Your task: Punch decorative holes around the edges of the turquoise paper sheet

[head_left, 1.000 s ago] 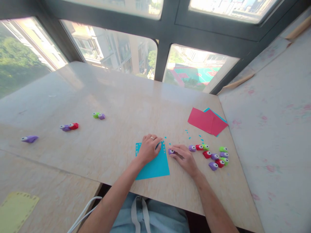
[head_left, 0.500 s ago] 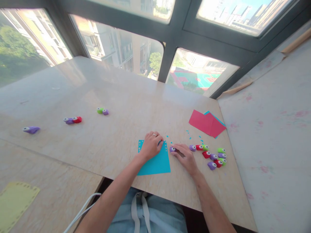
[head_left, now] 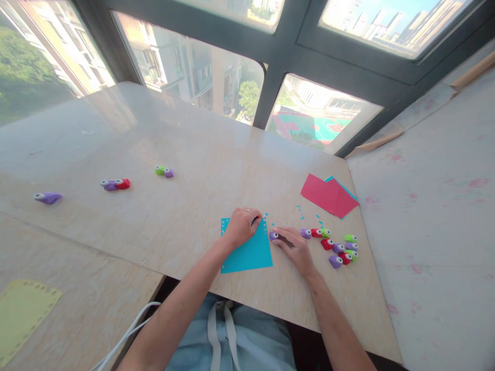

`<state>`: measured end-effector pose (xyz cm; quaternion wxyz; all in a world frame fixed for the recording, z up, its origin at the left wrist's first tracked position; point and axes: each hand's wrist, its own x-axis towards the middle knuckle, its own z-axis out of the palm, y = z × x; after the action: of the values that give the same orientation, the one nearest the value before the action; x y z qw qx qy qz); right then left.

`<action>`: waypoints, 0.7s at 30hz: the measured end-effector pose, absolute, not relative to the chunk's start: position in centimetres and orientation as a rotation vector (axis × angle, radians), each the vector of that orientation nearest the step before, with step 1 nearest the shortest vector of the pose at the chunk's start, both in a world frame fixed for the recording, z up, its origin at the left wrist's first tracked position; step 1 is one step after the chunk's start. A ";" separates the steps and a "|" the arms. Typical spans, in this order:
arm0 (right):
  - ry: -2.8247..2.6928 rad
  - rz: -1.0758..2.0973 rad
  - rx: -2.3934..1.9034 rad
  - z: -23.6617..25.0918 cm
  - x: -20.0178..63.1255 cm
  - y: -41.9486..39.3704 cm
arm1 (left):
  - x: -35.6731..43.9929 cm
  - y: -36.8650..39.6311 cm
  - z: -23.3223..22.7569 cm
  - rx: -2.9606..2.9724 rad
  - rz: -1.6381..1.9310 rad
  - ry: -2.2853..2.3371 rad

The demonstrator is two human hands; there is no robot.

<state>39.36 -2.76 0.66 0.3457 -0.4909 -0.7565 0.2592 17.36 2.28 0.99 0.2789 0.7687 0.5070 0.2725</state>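
While a small purple punch (head_left: 274, 236) sits on the table (head_left: 185, 154) just off the right edge of the blue paper (head_left: 247, 250), the right hand (head_left: 294, 246) lies over it, fingertips touching its near side; whether the fingers are actually pinched on it cannot be told from this view. The punch lies at the tips of that hand, toward the paper, with its white button end pointing at the sheet, so the right hand is clearly the nearer one. The left hand (head_left: 242, 226) rests flat on the upper part of the paper, fingers curled and together, pressing the sheet down without gripping it. A row of small holes runs along the paper's top and right edges, and blue scraps (head_left: 297, 208) lie just beyond the punch. Farther to the right of the right hand is a cluster of punches (head_left: 340, 247), and beyond them red folded paper (head_left: 327, 193). Well off to the left lie more punches (head_left: 115, 184) and a yellow sheet (head_left: 23, 314).
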 end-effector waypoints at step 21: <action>-1.931 0.662 -1.286 1.1 39.1 -2.8 | 18.0 3.1 1.1 1.972 0.763 1.375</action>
<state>39.09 -2.78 1.07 0.3561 -0.4981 -0.7478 0.2565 18.03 3.07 1.11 0.3047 0.7447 0.5192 0.2880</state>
